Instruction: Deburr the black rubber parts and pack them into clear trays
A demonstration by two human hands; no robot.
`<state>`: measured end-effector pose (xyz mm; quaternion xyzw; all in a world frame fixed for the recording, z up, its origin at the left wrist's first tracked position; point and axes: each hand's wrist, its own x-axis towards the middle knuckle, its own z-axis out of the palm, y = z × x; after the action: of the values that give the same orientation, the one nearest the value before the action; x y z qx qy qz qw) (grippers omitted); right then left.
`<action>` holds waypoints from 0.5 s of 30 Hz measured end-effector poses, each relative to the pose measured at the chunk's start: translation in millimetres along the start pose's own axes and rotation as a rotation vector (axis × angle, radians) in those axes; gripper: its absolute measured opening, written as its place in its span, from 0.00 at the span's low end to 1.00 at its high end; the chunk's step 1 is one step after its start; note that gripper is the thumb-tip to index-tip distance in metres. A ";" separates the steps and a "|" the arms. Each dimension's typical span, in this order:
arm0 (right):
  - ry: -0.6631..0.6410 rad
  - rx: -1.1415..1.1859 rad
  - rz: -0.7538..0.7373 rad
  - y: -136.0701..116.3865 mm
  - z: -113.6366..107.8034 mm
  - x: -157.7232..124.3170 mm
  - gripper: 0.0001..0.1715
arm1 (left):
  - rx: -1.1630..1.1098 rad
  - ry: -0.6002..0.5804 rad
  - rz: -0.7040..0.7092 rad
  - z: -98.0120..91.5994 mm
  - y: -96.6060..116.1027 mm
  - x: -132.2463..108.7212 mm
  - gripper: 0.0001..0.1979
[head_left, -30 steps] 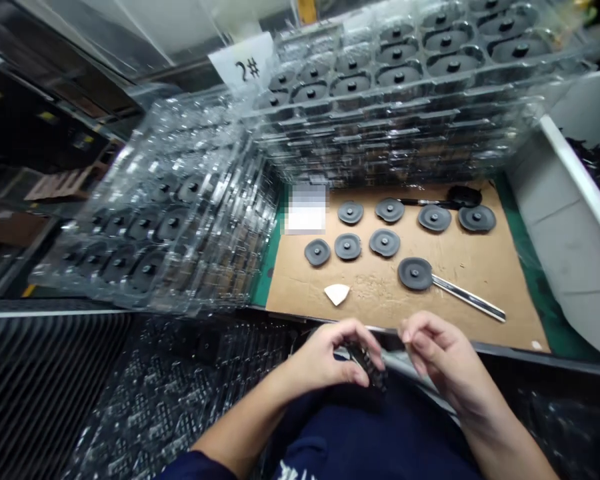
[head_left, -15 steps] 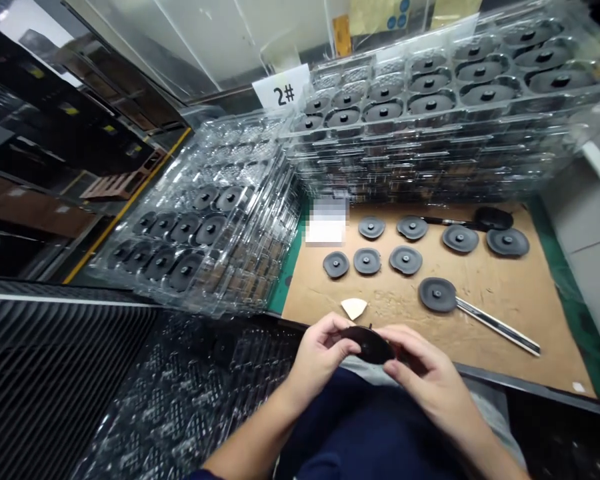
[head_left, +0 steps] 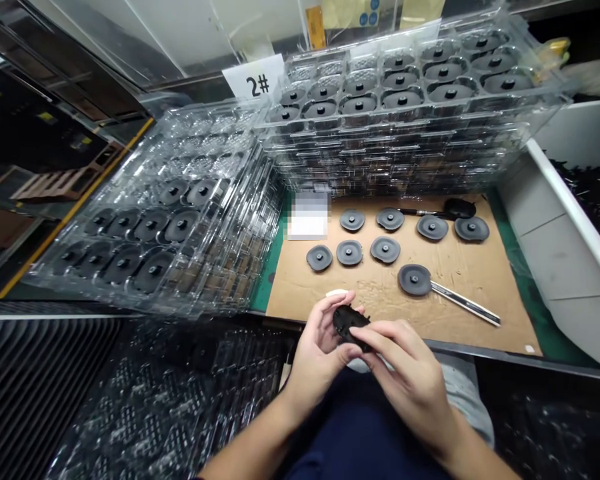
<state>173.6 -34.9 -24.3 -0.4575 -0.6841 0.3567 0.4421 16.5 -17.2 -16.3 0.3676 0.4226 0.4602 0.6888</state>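
Note:
Both my hands hold one black round rubber part over my lap, just in front of the bench edge. My left hand cups it from the left with thumb and fingers curled round its rim. My right hand pinches its right side with the fingertips. Several matching black discs lie in two rows on the brown cardboard sheet beyond my hands. One disc lies beside a thin metal tool.
Tall stacks of clear plastic trays holding black discs stand at the back and at the left. A "2#" label stands between them. A white wedge shows behind my left fingers. A grey bin wall closes the right.
My hands have risen slightly toward the bench edge and turned the black part, its face now tilted up toward me. The view has shifted a little to the right.

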 end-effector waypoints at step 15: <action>-0.136 0.404 0.327 -18.1 -21.4 16.5 0.13 | -0.247 -0.070 -0.180 6.9 10.9 -9.5 0.31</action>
<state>184.7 -23.6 4.0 -0.4396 -0.5439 0.5826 0.4141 17.2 -23.7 -1.7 0.2563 0.3699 0.4320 0.7816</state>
